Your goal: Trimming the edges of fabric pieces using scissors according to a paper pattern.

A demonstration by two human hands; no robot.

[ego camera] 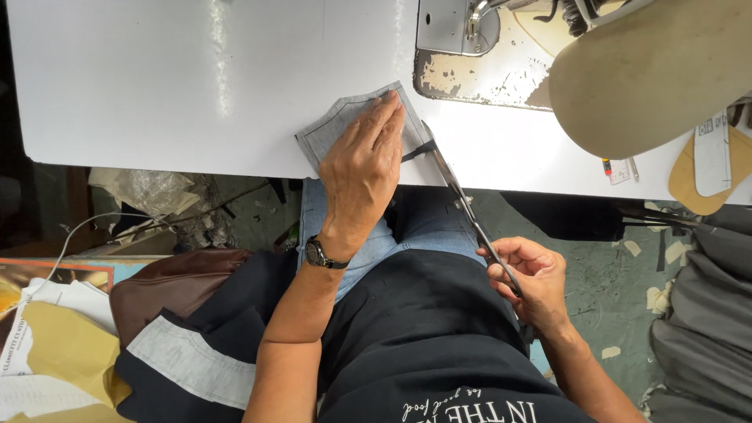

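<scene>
Scissors and grey cloth at the near table edge.

Around them I see a sewing machine at the far right with its worn plate beside it, tan paper patterns under its arm, and a brown bag and dark fabric by my left knee; nothing blocks the cloth. My left hand lies flat, fingers spread, pressing the cloth onto the table. My right hand sits well below, off the table, closed around the scissor handles, while the long blades reach up to the cloth's right edge just beside my left fingers, at a dark strip there.
</scene>
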